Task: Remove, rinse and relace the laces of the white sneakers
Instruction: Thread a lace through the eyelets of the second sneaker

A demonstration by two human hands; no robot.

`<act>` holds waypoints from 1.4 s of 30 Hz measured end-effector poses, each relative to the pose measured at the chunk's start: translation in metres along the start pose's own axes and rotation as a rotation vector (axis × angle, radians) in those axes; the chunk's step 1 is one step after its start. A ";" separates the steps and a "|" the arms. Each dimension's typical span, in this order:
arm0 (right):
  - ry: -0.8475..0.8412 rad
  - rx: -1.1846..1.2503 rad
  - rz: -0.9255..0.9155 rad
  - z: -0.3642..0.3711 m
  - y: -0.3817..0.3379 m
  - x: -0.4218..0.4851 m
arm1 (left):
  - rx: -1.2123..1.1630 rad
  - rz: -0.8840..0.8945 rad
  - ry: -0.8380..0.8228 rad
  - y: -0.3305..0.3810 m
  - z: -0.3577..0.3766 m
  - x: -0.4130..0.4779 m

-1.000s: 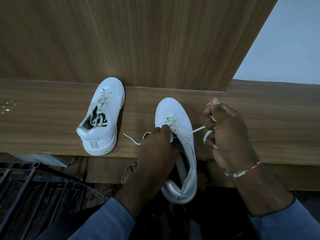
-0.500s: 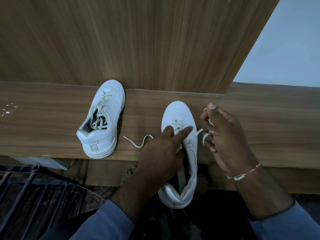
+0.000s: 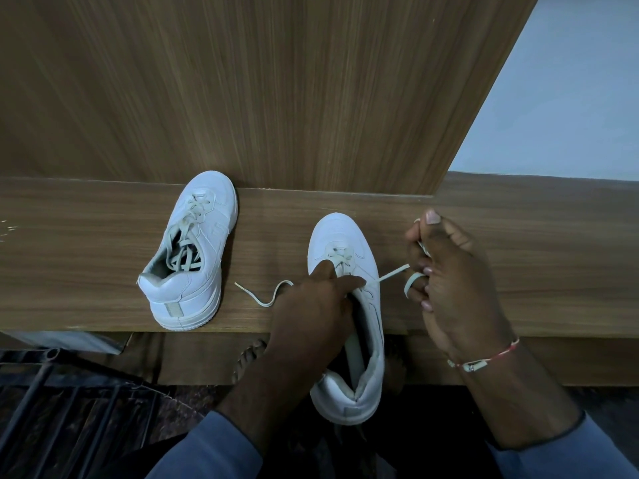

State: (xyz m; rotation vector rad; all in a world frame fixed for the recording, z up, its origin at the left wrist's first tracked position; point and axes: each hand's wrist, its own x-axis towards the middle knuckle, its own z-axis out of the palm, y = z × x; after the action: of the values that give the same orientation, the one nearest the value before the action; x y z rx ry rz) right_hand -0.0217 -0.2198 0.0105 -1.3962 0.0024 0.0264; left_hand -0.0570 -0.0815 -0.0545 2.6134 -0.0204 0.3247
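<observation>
Two white sneakers stand on a wooden ledge (image 3: 518, 264). The left sneaker (image 3: 193, 257) is fully laced. The right sneaker (image 3: 349, 243) hangs half over the ledge's front edge and is laced only near the toe. My left hand (image 3: 311, 316) rests on its eyelet area, fingers curled at the lace crossing. My right hand (image 3: 453, 281) holds the lace's right end (image 3: 394, 272), which loops round its fingers and runs taut to the shoe. The lace's other end (image 3: 266, 299) lies loose on the ledge to the left.
A tall wood panel (image 3: 276, 91) rises right behind the ledge, with a pale wall (image 3: 570, 98) at the far right. Dark metal bars (image 3: 52, 409) and a bare foot (image 3: 249, 357) show below the ledge's front edge.
My left hand shifted from pinching the lace at the eyelets to a stretched finger, then back onto the eyelets. The right sneaker slid slightly. My right hand kept its hold on the lace.
</observation>
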 end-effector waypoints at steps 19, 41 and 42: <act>-0.013 -0.590 0.062 -0.023 0.033 0.031 | -0.729 -0.200 -0.248 -0.030 -0.027 0.005; 0.015 -0.872 -0.211 -0.029 0.036 0.050 | -0.832 -0.436 0.229 -0.046 -0.040 0.006; 0.011 -0.865 -0.192 -0.027 0.038 0.049 | -0.725 -0.431 0.244 -0.048 -0.037 0.006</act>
State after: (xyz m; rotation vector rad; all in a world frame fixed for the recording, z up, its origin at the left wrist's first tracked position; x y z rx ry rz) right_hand 0.0273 -0.2391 -0.0323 -2.2546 -0.1493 -0.1585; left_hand -0.0555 -0.0211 -0.0453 1.7889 0.4217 0.3870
